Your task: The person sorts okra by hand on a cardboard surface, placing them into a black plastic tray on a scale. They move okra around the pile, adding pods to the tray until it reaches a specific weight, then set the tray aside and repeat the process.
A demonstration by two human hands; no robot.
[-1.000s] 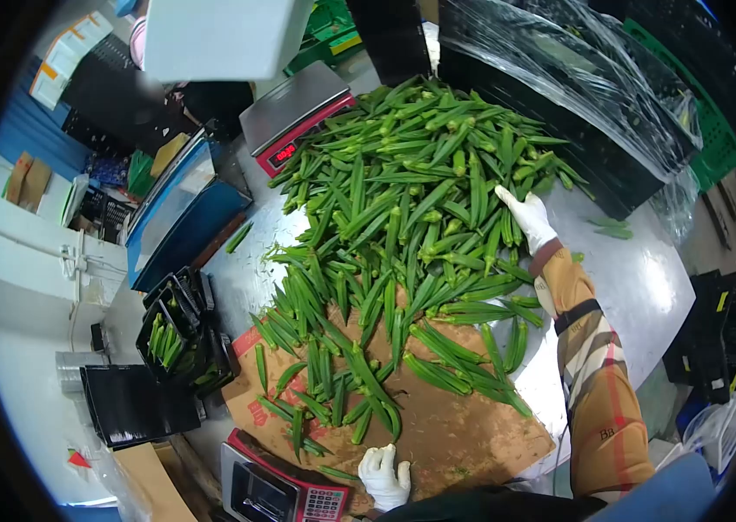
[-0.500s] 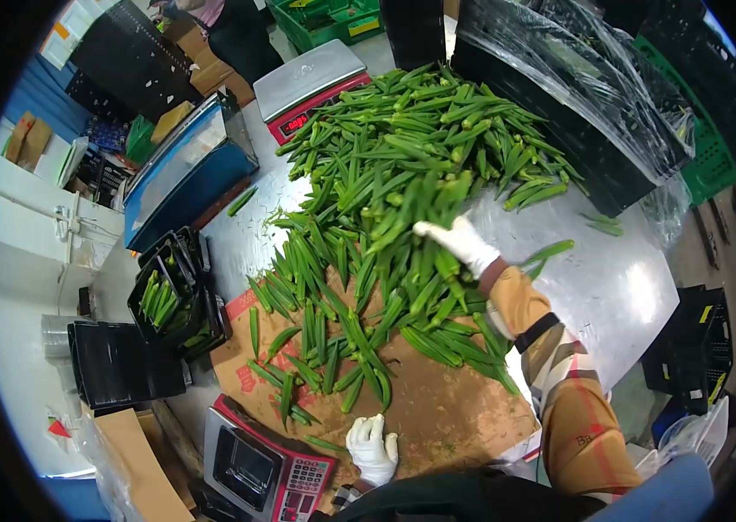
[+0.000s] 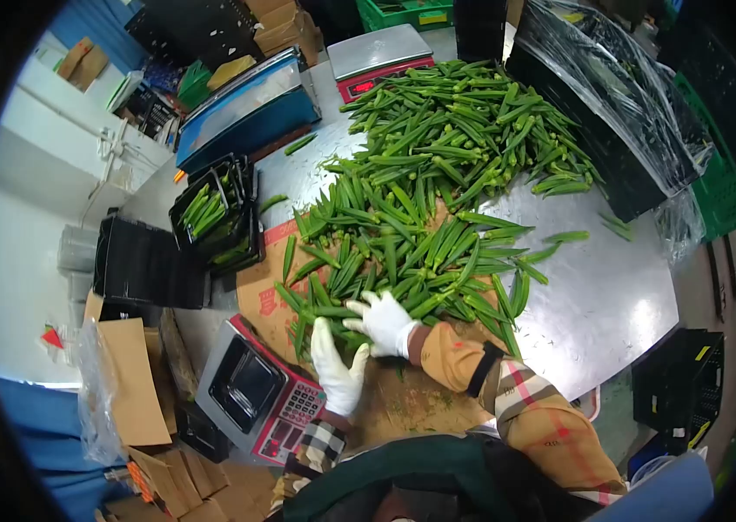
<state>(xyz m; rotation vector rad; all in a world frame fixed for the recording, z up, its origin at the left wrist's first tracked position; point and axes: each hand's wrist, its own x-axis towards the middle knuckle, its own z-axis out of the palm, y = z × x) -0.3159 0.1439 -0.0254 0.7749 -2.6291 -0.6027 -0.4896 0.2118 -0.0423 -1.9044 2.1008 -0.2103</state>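
My left hand (image 3: 338,371), in a white glove, is at the near edge of the okra, its fingers up and thumb apart, holding nothing visible. Close beside it, my right hand (image 3: 383,324), also gloved, lies over the front of the okra with fingers stretched toward the left; it touches a few pods, and some fingertips are hard to see. A big heap of green okra (image 3: 472,122) covers the far part of the metal table, and looser okra pods (image 3: 446,248) spread toward me over a brown cardboard sheet (image 3: 403,400).
A red scale (image 3: 259,391) with a black tray on it stands at my left; another scale (image 3: 381,52) is at the back. Black trays (image 3: 216,209), some with okra, are stacked on the left. A plastic-wrapped black crate (image 3: 603,104) borders the right of the metal table (image 3: 594,296).
My right hand has come from the middle of the heap toward me and left, and okra has spread nearer. My left hand has moved forward and left to the pods. The view has shifted.
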